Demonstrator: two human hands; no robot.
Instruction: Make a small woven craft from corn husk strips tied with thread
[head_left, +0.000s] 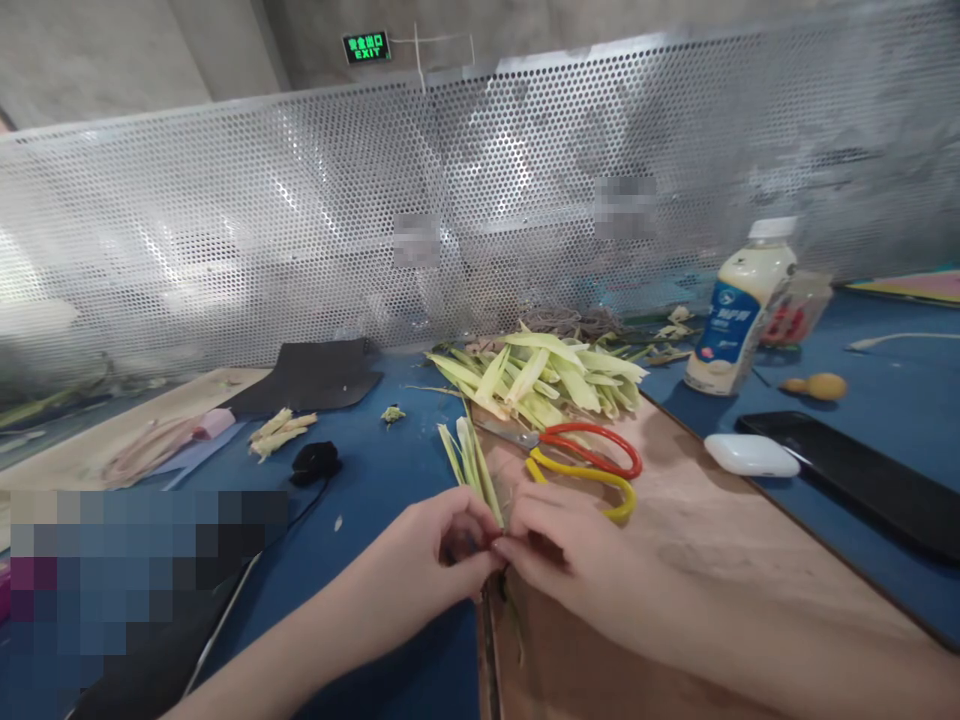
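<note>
Several pale green husk strips (471,455) stand in a small bundle between my hands, fanning out at the top. My left hand (448,545) closes around the lower end of the bundle. Pressed against it from the other side, my right hand (551,540) pinches at the same spot, where the fingertips meet. A thin green end hangs below the fingers. Just beyond my right hand lie scissors (585,445) with one red and one yellow handle. Behind them is a heap of loose husk leaves (540,370).
A wooden board (705,520) lies on the blue table. At right are a bottle (739,310), a white case (752,455), a black phone (862,480) and a small gourd (825,387). Left are a black ball of cord (315,462) and a dark sheet (307,378). A perforated metal screen (337,200) stands behind.
</note>
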